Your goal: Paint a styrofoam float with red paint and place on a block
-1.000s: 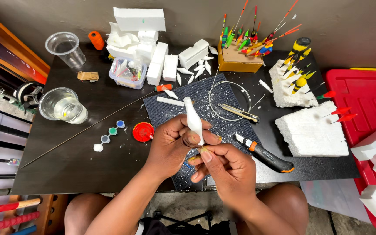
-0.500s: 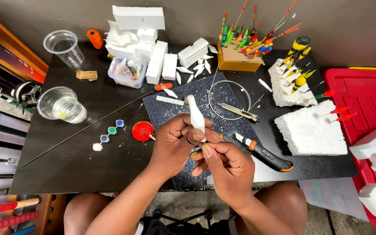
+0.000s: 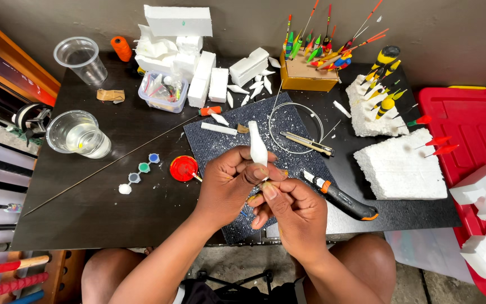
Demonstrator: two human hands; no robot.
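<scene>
My left hand (image 3: 229,183) grips the lower end of a carved white foam float body (image 3: 257,144), which points up and away from me. My right hand (image 3: 293,211) meets it from below, fingertips pinched at the base of the foam piece on something small and yellowish that I cannot make out. Both hands hover over a dark grey mat (image 3: 226,143) strewn with white foam crumbs, at the near edge of the black table (image 3: 74,214).
An orange-and-black utility knife (image 3: 341,197) lies just right of my hands. A red paint lid (image 3: 184,168), small paint pots (image 3: 139,173), a long thin rod (image 3: 108,166), a cup of water (image 3: 80,135), foam blocks (image 3: 400,166), painted floats (image 3: 333,50) and a red bin (image 3: 473,124) surround them.
The foam piece has shifted slightly right and tilted a little in my left hand. My right fingers have closed in nearer to its base.
</scene>
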